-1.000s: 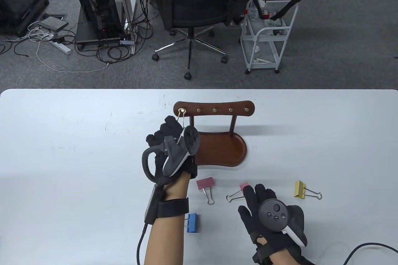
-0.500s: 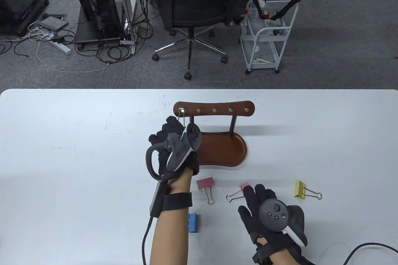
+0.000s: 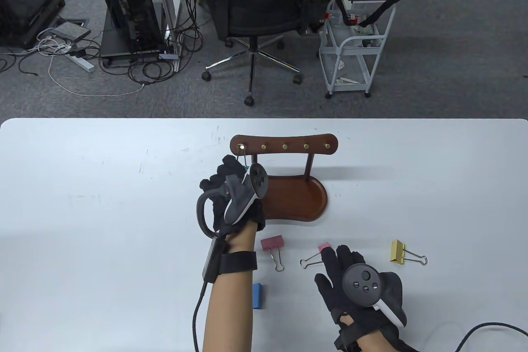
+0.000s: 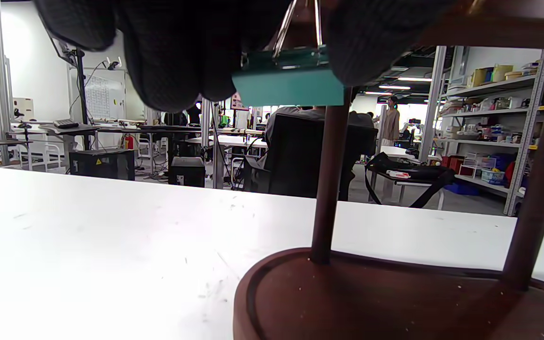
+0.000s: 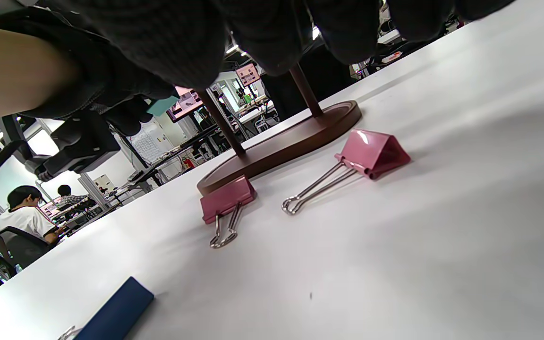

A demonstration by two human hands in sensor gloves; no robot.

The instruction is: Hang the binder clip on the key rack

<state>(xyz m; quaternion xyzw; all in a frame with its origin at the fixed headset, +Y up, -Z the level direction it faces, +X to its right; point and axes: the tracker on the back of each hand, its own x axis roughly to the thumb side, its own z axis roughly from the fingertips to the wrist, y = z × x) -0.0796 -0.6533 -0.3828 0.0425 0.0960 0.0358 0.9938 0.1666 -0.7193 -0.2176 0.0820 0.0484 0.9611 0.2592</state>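
The brown wooden key rack stands mid-table on its oval base, with a row of brass hooks along the top bar. My left hand is raised at the rack's left end and pinches a teal binder clip between thumb and fingers. The clip's wire handle reaches up to the leftmost hook; whether it hangs on it I cannot tell. My right hand lies flat on the table and holds nothing, its fingertips beside a pink clip.
Loose clips lie on the table in front of the rack: a second pink one, a yellow one, and a blue one partly under my left forearm. An office chair and a white cart stand beyond the far edge.
My left hand and forearm have shifted slightly right toward the rack, covering more of the blue clip, with the wire handle staying at the leftmost hook. The right hand has barely moved.
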